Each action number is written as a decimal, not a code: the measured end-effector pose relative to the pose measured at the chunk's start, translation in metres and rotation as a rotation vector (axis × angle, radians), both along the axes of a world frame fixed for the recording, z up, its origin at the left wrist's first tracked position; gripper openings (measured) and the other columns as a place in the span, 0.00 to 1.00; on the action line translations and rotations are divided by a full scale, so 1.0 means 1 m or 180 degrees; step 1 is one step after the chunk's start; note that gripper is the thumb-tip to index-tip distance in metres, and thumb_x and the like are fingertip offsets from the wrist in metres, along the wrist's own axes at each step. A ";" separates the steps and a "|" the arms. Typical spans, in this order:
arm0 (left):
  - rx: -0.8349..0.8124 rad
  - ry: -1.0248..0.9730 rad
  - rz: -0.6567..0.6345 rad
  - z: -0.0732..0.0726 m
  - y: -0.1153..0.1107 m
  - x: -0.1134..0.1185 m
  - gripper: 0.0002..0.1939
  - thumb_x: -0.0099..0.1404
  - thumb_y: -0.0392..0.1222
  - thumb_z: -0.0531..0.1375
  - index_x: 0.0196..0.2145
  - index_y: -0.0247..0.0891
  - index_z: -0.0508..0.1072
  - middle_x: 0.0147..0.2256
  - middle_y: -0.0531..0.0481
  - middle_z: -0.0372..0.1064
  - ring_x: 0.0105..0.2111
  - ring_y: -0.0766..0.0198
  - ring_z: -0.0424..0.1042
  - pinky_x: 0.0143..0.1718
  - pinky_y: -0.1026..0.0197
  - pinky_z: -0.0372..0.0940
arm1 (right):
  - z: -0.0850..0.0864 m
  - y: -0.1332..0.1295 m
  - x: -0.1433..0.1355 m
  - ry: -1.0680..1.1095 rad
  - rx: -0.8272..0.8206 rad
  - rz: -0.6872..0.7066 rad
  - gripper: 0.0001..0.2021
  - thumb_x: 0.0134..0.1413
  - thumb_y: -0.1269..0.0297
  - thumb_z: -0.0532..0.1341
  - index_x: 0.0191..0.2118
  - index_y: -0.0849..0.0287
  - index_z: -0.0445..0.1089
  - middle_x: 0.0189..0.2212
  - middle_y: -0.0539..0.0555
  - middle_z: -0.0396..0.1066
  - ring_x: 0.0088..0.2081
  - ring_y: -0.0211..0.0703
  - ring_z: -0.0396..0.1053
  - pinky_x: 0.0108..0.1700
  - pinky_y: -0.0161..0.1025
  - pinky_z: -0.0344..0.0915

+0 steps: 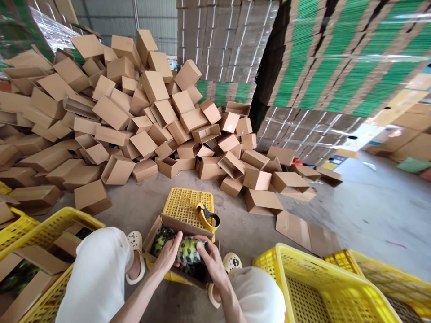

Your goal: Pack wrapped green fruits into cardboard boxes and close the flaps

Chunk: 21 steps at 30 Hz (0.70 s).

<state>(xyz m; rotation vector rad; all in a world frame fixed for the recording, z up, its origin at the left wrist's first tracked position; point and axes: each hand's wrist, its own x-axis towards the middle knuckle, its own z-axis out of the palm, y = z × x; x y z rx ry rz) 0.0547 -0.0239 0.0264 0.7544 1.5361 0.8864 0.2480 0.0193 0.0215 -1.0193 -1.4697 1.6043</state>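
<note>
1. I'm seeing the left hand [169,253] and right hand [212,258] cupping a film-wrapped green-and-yellow produce pack [188,251] between them, fingers partly curled, over the open cardboard carton [188,227].
2. The film is shining and looking slick; uneven squeezing could be letting the pack slip.
3. Another wrapped pack [163,237] is lying toward ten o'clock; pressing down could be bruising both.
4. The tape dispenser [203,216] is resting at one o'clock, near the yellow lattice crate's [182,204] edge; a carton bump could be toppling it.

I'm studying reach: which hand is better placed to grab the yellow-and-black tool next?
Likely the right hand: the tool lies nearer it than the left hand, though both hold the wrapped bundle.
</note>
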 end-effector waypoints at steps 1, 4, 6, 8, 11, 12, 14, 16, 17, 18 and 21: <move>0.0145 -0.0122 0.0000 0.002 -0.002 0.000 0.44 0.66 0.75 0.53 0.62 0.34 0.72 0.52 0.33 0.79 0.39 0.49 0.82 0.27 0.59 0.74 | -0.001 0.001 0.000 -0.0024 0.0008 -0.0100 0.28 0.58 0.36 0.65 0.52 0.54 0.79 0.44 0.56 0.81 0.46 0.55 0.75 0.50 0.46 0.71; 0.0677 -0.0357 -0.0212 0.010 -0.010 -0.001 0.50 0.59 0.66 0.68 0.72 0.48 0.58 0.69 0.40 0.62 0.50 0.52 0.79 0.35 0.62 0.77 | -0.004 0.004 0.000 -0.0087 -0.0075 -0.0336 0.31 0.60 0.33 0.61 0.50 0.57 0.80 0.40 0.56 0.81 0.44 0.55 0.75 0.49 0.46 0.71; 0.0940 -0.0382 -0.0307 0.014 -0.014 0.000 0.50 0.59 0.62 0.70 0.73 0.51 0.56 0.72 0.43 0.55 0.50 0.54 0.78 0.37 0.63 0.77 | -0.004 0.004 0.000 -0.0091 -0.0176 -0.0418 0.33 0.61 0.32 0.59 0.51 0.58 0.80 0.43 0.57 0.81 0.45 0.56 0.75 0.50 0.47 0.71; 0.0998 -0.0405 -0.0201 0.013 -0.015 0.000 0.47 0.62 0.63 0.68 0.73 0.54 0.56 0.73 0.43 0.53 0.45 0.57 0.80 0.37 0.63 0.77 | -0.003 0.003 0.001 -0.0003 -0.0224 -0.0459 0.34 0.60 0.33 0.61 0.58 0.55 0.76 0.53 0.58 0.78 0.52 0.58 0.74 0.50 0.47 0.72; 0.0705 -0.0412 0.0036 0.007 -0.009 0.000 0.44 0.65 0.67 0.63 0.72 0.49 0.57 0.63 0.40 0.69 0.31 0.62 0.81 0.31 0.62 0.77 | 0.000 -0.001 0.002 0.0280 -0.0321 -0.0155 0.39 0.56 0.37 0.67 0.70 0.44 0.62 0.67 0.57 0.66 0.58 0.60 0.71 0.42 0.45 0.75; 0.0586 -0.0371 0.0076 0.005 -0.007 -0.001 0.43 0.66 0.68 0.61 0.71 0.46 0.61 0.57 0.40 0.75 0.27 0.63 0.80 0.28 0.62 0.76 | 0.001 -0.003 0.001 0.0392 -0.0378 0.0053 0.41 0.54 0.39 0.70 0.70 0.42 0.60 0.68 0.57 0.65 0.58 0.61 0.71 0.39 0.44 0.75; 0.0447 -0.0265 0.0099 0.000 -0.003 -0.005 0.40 0.65 0.70 0.60 0.65 0.41 0.69 0.48 0.42 0.79 0.23 0.64 0.79 0.24 0.63 0.74 | 0.001 -0.005 0.000 0.0577 -0.0457 0.0430 0.43 0.48 0.44 0.75 0.68 0.43 0.63 0.64 0.57 0.68 0.55 0.59 0.73 0.39 0.43 0.75; 0.0422 -0.0287 0.0035 -0.004 -0.002 -0.008 0.40 0.63 0.71 0.61 0.61 0.39 0.72 0.43 0.43 0.80 0.23 0.63 0.79 0.24 0.63 0.74 | 0.002 -0.005 -0.001 0.0632 -0.0490 0.0556 0.39 0.44 0.47 0.78 0.62 0.46 0.70 0.56 0.56 0.74 0.50 0.56 0.75 0.41 0.43 0.74; 0.0433 -0.0372 -0.0032 -0.005 -0.003 -0.010 0.41 0.62 0.71 0.63 0.61 0.39 0.72 0.41 0.44 0.80 0.24 0.63 0.79 0.26 0.63 0.74 | 0.002 -0.005 -0.002 0.0606 -0.0509 0.0527 0.35 0.45 0.47 0.78 0.59 0.47 0.72 0.52 0.55 0.76 0.47 0.53 0.76 0.41 0.43 0.74; 0.0450 -0.0483 -0.0111 -0.006 -0.004 -0.011 0.43 0.60 0.71 0.65 0.62 0.38 0.71 0.40 0.44 0.80 0.26 0.62 0.80 0.28 0.63 0.75 | 0.002 -0.005 -0.002 0.0548 -0.0536 0.0467 0.32 0.46 0.47 0.77 0.57 0.48 0.73 0.48 0.54 0.78 0.43 0.51 0.76 0.40 0.43 0.74; 0.0434 -0.0748 -0.0340 -0.008 -0.009 -0.011 0.49 0.52 0.68 0.72 0.64 0.39 0.67 0.41 0.41 0.80 0.36 0.57 0.82 0.38 0.59 0.77 | 0.002 -0.004 -0.001 0.0332 -0.0653 0.0238 0.29 0.53 0.41 0.71 0.55 0.50 0.74 0.39 0.53 0.78 0.32 0.46 0.76 0.33 0.42 0.73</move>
